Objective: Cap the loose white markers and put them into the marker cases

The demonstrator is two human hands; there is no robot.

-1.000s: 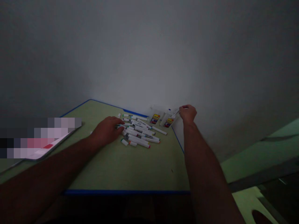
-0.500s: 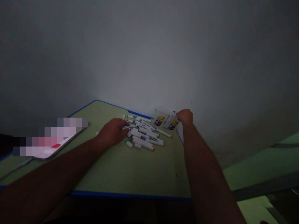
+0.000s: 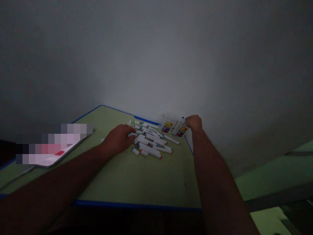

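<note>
At the left end of a loose pile of white markers (image 3: 151, 138) lies my left hand (image 3: 119, 138). Its thumb and fingers are curled around a marker there. My right hand (image 3: 195, 123) is closed at the upper right edge of a clear plastic case (image 3: 181, 130) with a yellow, red and blue label; its fingertips are partly hidden. A white marker with a blue end (image 3: 179, 124) stands tilted in this case, close to the right fingers. Just left of it is another clear case (image 3: 167, 125) with the same kind of label.
The pale table (image 3: 137, 182) has a blue rim and meets a grey wall (image 3: 156, 65) at the back. On the left lies a flat white and pink object (image 3: 50, 160), mostly blurred out. A green surface (image 3: 276, 173) is off the table's right side.
The right hand and the marker beside it have barely shifted. My left hand keeps its place on the pile, and the view has moved slightly.
</note>
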